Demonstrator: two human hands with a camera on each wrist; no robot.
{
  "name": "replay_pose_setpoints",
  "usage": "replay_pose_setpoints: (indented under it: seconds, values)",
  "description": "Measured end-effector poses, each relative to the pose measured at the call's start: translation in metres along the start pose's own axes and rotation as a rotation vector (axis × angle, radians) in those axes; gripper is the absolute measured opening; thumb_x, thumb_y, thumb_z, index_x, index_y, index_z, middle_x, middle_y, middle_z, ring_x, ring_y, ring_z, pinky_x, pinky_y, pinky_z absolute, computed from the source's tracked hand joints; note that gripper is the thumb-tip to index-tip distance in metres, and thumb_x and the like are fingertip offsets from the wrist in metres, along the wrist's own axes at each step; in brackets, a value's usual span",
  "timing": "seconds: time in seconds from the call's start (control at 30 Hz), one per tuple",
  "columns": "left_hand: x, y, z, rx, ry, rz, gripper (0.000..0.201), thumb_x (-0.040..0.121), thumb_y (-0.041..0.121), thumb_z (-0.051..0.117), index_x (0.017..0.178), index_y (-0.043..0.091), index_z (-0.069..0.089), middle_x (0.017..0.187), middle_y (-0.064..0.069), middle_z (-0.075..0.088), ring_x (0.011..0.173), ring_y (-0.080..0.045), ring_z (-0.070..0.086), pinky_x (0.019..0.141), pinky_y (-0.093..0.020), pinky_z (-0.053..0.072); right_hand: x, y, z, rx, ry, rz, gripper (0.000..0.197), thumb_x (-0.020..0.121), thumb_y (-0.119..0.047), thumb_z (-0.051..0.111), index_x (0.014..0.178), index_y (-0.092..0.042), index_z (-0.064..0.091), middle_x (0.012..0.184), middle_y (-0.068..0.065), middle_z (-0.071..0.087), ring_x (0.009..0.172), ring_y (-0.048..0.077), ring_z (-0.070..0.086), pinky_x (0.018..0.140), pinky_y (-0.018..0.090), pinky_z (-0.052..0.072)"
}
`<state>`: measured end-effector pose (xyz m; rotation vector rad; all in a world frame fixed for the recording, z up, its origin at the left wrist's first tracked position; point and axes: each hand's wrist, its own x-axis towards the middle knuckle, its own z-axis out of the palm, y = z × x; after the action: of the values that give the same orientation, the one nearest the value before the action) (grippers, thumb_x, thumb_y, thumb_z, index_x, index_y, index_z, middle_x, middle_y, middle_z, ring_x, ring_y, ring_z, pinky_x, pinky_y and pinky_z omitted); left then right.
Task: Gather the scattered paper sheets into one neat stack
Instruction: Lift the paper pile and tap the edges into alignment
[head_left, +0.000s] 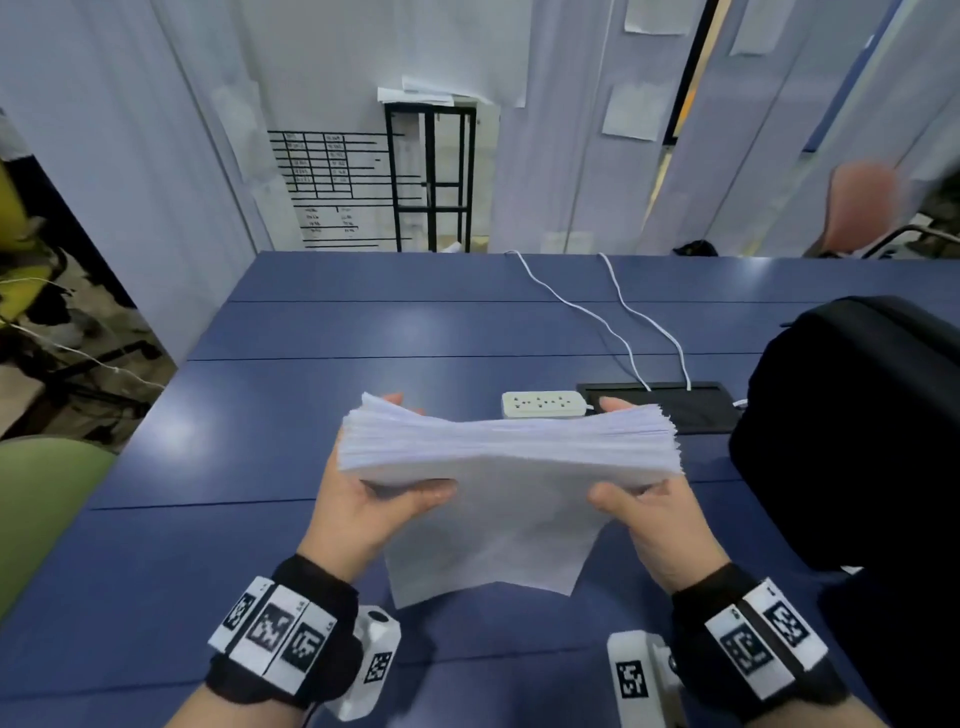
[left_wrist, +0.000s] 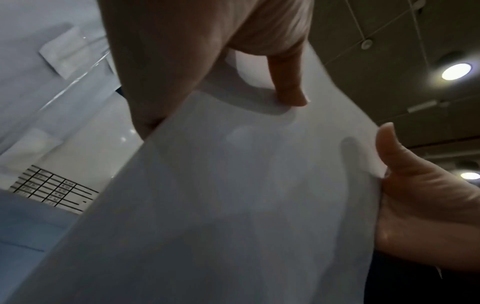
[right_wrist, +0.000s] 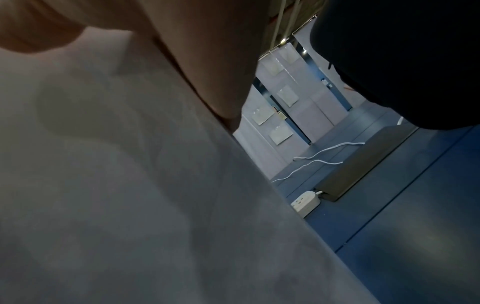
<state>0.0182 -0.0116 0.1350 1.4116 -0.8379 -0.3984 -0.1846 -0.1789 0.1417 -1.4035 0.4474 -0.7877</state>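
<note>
Paper sheets (head_left: 509, 447) form one thick white stack held upright on edge between both hands, above the blue counter (head_left: 363, 322) and toward its near side. The top edge of the stack faces the head camera; its layers are slightly fanned and uneven, splayed more at the two ends than in the middle. The lower edge of the sheets hangs down near the counter; whether it touches the surface cannot be told.

The left hand (head_left: 358, 509) grips the left end, with the thumb lying across the near face and the fingers (head_left: 392, 400) wrapped behind, their tips showing above the far side. The right hand (head_left: 660, 514) grips the right end the same way, thumb on the near face and fingertips peeking over the back. Both hands are clamped on the stack. In the left wrist view the stack's (left_wrist: 233, 195) broad face fills most of the picture, with a thumb pressed flat on it.

Beyond the stack a white power strip (head_left: 543, 404) lies on the counter just beside a black recessed cable tray (head_left: 675, 405), with two white cables (head_left: 587, 312) running away to the far edge. A black backpack (head_left: 857, 426) stands on the counter to the right, near the right hand. Both wrists wear black bands with printed marker tags (head_left: 270, 631).
</note>
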Motion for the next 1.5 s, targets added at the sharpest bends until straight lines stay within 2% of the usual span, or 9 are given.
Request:
replay_pose_setpoints:
  seconds: [0.2, 0.3, 0.4, 0.47, 0.67, 0.87, 1.07, 1.2, 1.5]
  values:
    - [0.006, -0.008, -0.009, -0.063, -0.098, -0.048, 0.097, 0.047, 0.055, 0.091, 0.133, 0.043, 0.045, 0.144, -0.002, 0.049, 0.134, -0.021, 0.046, 0.11, -0.054, 0.036, 0.003, -0.003, 0.003, -0.014, -0.039, -0.028, 0.096, 0.045, -0.034, 0.091, 0.13, -0.024, 0.047, 0.121, -0.006, 0.067, 0.115, 0.012, 0.061, 0.084, 0.022, 0.052]
    - [0.007, -0.003, -0.008, -0.046, -0.073, -0.024, 0.074, 0.052, 0.043, 0.09, 0.119, 0.046, 0.06, 0.134, -0.001, 0.06, 0.128, -0.018, 0.053, 0.105, -0.046, 0.042, 0.006, -0.002, 0.005, -0.023, -0.026, -0.041, 0.085, 0.054, -0.022, 0.086, 0.13, -0.019, 0.049, 0.124, 0.001, 0.064, 0.113, 0.014, 0.061, 0.083, 0.022, 0.051]
    - [0.008, 0.002, 0.001, -0.019, -0.002, -0.018, 0.031, 0.069, 0.013, 0.085, 0.097, 0.021, 0.076, 0.102, 0.002, 0.075, 0.099, -0.012, 0.069, 0.093, -0.042, 0.054, 0.008, -0.004, 0.015, -0.107, -0.003, -0.067, 0.05, 0.069, -0.003, 0.082, 0.115, -0.012, 0.065, 0.114, -0.002, 0.07, 0.107, 0.008, 0.064, 0.083, 0.015, 0.049]
    - [0.009, 0.01, 0.007, -0.015, 0.082, -0.004, 0.027, 0.076, -0.004, 0.076, 0.095, 0.013, 0.073, 0.094, 0.008, 0.076, 0.091, -0.007, 0.07, 0.089, -0.034, 0.055, 0.011, -0.012, 0.024, -0.155, 0.047, -0.098, 0.033, 0.076, 0.001, 0.073, 0.105, -0.017, 0.071, 0.107, -0.01, 0.072, 0.102, 0.002, 0.065, 0.081, 0.013, 0.048]
    - [-0.006, 0.037, 0.022, -0.083, 0.285, 0.073, 0.03, 0.078, -0.003, 0.074, 0.105, 0.009, 0.069, 0.097, 0.008, 0.076, 0.091, -0.008, 0.071, 0.081, -0.02, 0.055, 0.017, -0.032, 0.031, -0.045, 0.114, -0.151, 0.028, 0.081, 0.004, 0.068, 0.105, -0.011, 0.071, 0.105, 0.002, 0.074, 0.1, 0.016, 0.07, 0.081, 0.023, 0.054]
    - [-0.026, 0.011, 0.014, -0.078, 0.161, 0.045, 0.049, 0.069, -0.008, 0.079, 0.108, 0.013, 0.059, 0.1, 0.013, 0.072, 0.091, -0.001, 0.068, 0.076, -0.014, 0.051, 0.009, -0.012, 0.018, 0.001, 0.095, 0.005, 0.043, 0.07, -0.012, 0.073, 0.113, -0.008, 0.067, 0.109, 0.007, 0.073, 0.103, 0.025, 0.068, 0.083, 0.029, 0.056]
    - [-0.008, -0.008, -0.001, -0.082, -0.06, -0.05, 0.062, 0.045, 0.059, 0.088, 0.098, 0.032, 0.074, 0.1, 0.014, 0.075, 0.094, -0.001, 0.069, 0.078, -0.013, 0.052, 0.0, 0.012, -0.006, 0.021, 0.074, 0.064, 0.051, 0.07, -0.004, 0.08, 0.112, -0.012, 0.053, 0.095, -0.015, 0.071, 0.094, 0.001, 0.065, 0.082, 0.02, 0.05]
    - [0.001, -0.013, 0.0, -0.109, -0.135, -0.049, 0.055, 0.046, 0.058, 0.089, 0.095, 0.037, 0.074, 0.1, 0.007, 0.075, 0.095, -0.009, 0.07, 0.078, -0.018, 0.053, -0.001, 0.013, -0.008, -0.049, 0.006, 0.094, 0.086, 0.058, -0.033, 0.089, 0.131, -0.012, 0.047, 0.123, 0.0, 0.066, 0.119, 0.017, 0.06, 0.093, 0.024, 0.05]
    - [0.006, -0.014, -0.001, -0.171, -0.163, -0.054, 0.049, 0.047, 0.029, 0.088, 0.093, 0.038, 0.075, 0.099, 0.008, 0.075, 0.095, -0.007, 0.07, 0.076, -0.018, 0.054, -0.006, 0.009, 0.01, 0.058, 0.14, 0.018, 0.084, 0.059, -0.046, 0.086, 0.126, -0.011, 0.049, 0.116, -0.004, 0.068, 0.113, 0.014, 0.061, 0.088, 0.019, 0.051]
